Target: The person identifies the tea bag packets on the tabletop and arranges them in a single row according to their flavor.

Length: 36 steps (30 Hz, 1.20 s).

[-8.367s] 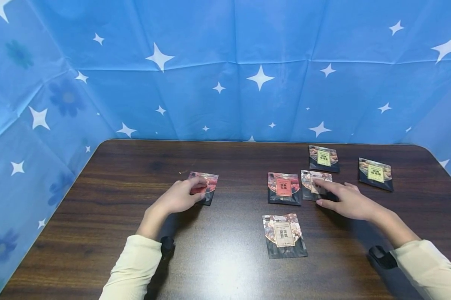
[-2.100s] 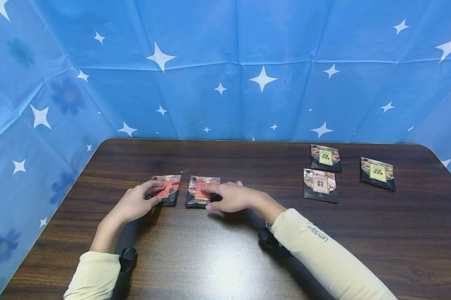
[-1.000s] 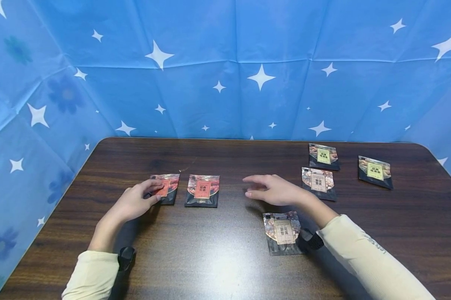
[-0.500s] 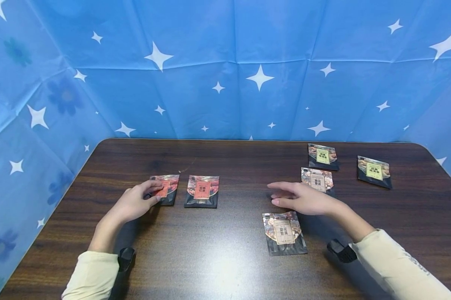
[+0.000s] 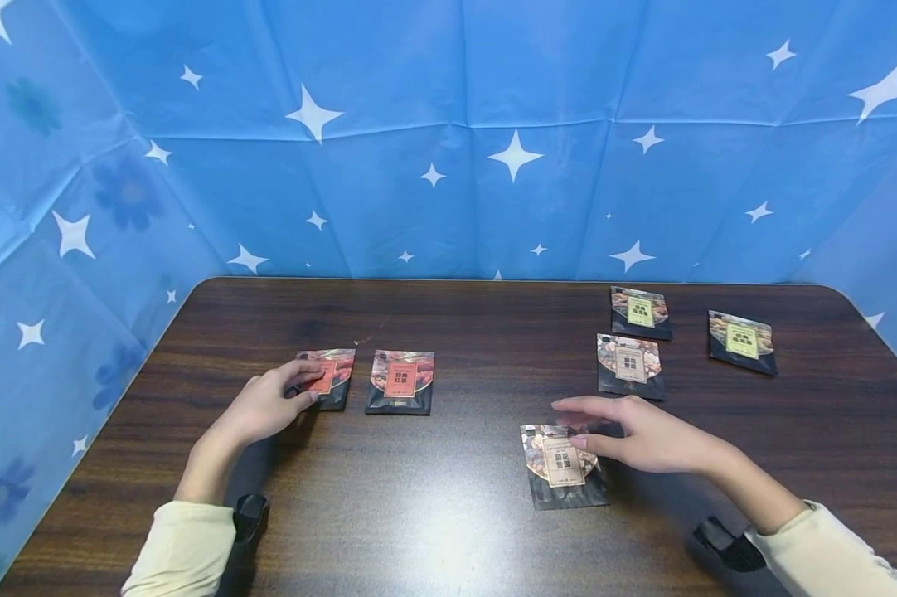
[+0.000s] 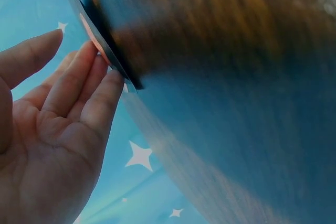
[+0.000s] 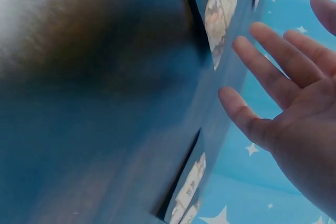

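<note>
My left hand [image 5: 265,406] rests its fingertips on a red-labelled tea sachet [image 5: 338,377] lying flat at the table's left. In the left wrist view the fingers [image 6: 105,95] are nearly straight against the sachet's face, with the thumb apart. Just right of it lies a second red-labelled tea sachet [image 5: 400,381]. My right hand [image 5: 642,433] hovers with spread fingers over the right edge of a beige-labelled tea sachet [image 5: 564,466], holding nothing. Another beige-labelled tea sachet [image 5: 630,366] lies behind that hand. The right wrist view shows the extended fingers [image 7: 270,74] apart from the sachets.
Two yellow-green-labelled tea sachets [image 5: 640,313] lie at the back right, the farther-right one [image 5: 743,342] tilted. The dark wooden table [image 5: 307,497] has rounded back corners. A blue star-patterned cloth [image 5: 389,149] hangs behind it and at the sides.
Both red-labelled sachets have shifted left and now lie side by side. My right hand has left the second one and come right and nearer, over the front beige-labelled sachet. The left hand lately stays still.
</note>
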Tool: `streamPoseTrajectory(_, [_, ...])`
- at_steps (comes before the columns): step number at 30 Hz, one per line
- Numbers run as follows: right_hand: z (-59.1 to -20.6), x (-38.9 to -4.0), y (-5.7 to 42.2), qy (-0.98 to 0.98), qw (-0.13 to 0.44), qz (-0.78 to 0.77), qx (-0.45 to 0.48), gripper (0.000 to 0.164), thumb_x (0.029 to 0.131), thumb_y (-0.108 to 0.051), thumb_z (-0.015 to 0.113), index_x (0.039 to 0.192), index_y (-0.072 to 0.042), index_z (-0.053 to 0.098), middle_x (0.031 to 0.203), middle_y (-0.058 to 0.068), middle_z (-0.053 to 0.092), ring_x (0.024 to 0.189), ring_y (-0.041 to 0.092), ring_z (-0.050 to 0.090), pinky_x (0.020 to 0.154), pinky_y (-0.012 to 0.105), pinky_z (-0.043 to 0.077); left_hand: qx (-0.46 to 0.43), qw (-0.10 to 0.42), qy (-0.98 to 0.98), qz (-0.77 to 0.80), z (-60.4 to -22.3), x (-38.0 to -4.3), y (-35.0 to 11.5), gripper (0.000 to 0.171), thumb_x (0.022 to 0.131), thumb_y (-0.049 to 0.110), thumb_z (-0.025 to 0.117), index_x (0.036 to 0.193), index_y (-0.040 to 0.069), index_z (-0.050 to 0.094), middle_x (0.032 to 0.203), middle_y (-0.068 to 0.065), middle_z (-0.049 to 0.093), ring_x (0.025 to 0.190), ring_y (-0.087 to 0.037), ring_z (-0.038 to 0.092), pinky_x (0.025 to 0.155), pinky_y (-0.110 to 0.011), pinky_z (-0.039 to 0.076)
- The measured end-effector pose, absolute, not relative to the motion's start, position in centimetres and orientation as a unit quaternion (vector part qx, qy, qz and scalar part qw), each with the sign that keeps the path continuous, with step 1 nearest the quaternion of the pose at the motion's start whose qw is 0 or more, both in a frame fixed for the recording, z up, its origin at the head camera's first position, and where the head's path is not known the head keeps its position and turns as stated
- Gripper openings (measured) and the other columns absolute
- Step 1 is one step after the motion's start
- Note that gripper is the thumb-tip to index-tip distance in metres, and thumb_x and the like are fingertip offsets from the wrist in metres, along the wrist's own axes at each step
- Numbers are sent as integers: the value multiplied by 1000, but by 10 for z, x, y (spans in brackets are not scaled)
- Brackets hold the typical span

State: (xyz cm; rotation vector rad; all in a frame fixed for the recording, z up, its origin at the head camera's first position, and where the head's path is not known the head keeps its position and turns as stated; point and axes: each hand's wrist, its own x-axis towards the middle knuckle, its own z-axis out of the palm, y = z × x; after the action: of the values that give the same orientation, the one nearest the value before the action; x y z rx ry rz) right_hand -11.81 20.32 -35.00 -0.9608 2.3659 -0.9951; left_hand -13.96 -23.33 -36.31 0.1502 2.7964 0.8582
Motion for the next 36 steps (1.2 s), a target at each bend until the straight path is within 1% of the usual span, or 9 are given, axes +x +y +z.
streamPoseTrajectory(3, [-351, -112, 205, 847, 193, -352, -349, 46, 95, -26, 49, 134, -3, 43, 124, 9, 56, 103, 17, 58, 84, 39, 45, 53, 99, 950, 290, -365, -140, -234, 39, 91, 11, 54, 127, -3, 48, 121, -25, 54, 119, -43, 42, 90, -56, 34])
streamPoseTrajectory(5, [-353, -109, 206, 848, 188, -350, -351, 45, 95, -26, 50, 134, -4, 44, 122, 7, 58, 96, 12, 58, 79, 34, 45, 54, 97, 951, 289, -365, -140, -235, 38, 91, 10, 54, 126, -3, 48, 120, -25, 54, 118, -43, 42, 89, -56, 35])
streamPoseTrajectory(9, [-359, -103, 208, 840, 197, -358, -357, 45, 95, -24, 51, 133, -2, 44, 122, 7, 58, 97, 11, 58, 76, 29, 44, 53, 98, 951, 287, -365, -140, -235, 39, 91, 10, 54, 127, -3, 48, 121, -25, 54, 119, -43, 41, 88, -56, 35])
streamPoseTrajectory(11, [-360, -101, 208, 838, 205, -357, -360, 44, 95, -24, 50, 133, -2, 44, 126, 8, 55, 103, 14, 57, 81, 31, 45, 53, 104, 951, 287, -365, -140, -235, 39, 91, 10, 53, 128, -3, 47, 122, -25, 53, 119, -43, 40, 89, -57, 34])
streamPoseTrajectory(14, [-362, -99, 208, 837, 217, -351, -359, 43, 95, -26, 49, 133, -4, 46, 133, 11, 48, 117, 22, 49, 90, 37, 42, 50, 109, 950, 288, -363, -139, -234, 40, 92, 11, 53, 128, -3, 47, 122, -25, 53, 120, -43, 40, 90, -56, 34])
streamPoseTrajectory(17, [-362, -98, 209, 840, 225, -343, -355, 42, 95, -28, 49, 132, -7, 48, 137, 13, 43, 122, 27, 43, 94, 40, 39, 49, 109, 950, 289, -363, -139, -234, 40, 92, 11, 53, 128, -3, 47, 122, -25, 53, 120, -43, 40, 90, -56, 34])
streamPoseTrajectory(26, [-362, -100, 207, 848, 221, -338, -345, 43, 96, -30, 48, 133, -8, 47, 140, 17, 37, 125, 32, 38, 95, 49, 34, 47, 106, 951, 288, -363, -139, -234, 40, 91, 11, 53, 128, -3, 47, 122, -25, 53, 119, -42, 41, 89, -55, 35])
streamPoseTrajectory(32, [-362, -105, 204, 854, 216, -331, -339, 44, 96, -30, 47, 134, -8, 46, 141, 18, 36, 127, 33, 35, 95, 52, 32, 51, 100, 951, 287, -363, -139, -234, 39, 91, 10, 54, 127, -3, 48, 121, -25, 54, 118, -43, 42, 88, -56, 35])
streamPoseTrajectory(36, [-363, -111, 201, 858, 209, -326, -337, 46, 96, -32, 47, 134, -7, 46, 140, 18, 37, 126, 34, 36, 94, 52, 33, 51, 100, 952, 286, -363, -140, -234, 39, 91, 11, 54, 127, -3, 48, 121, -25, 54, 114, -40, 46, 83, -50, 38])
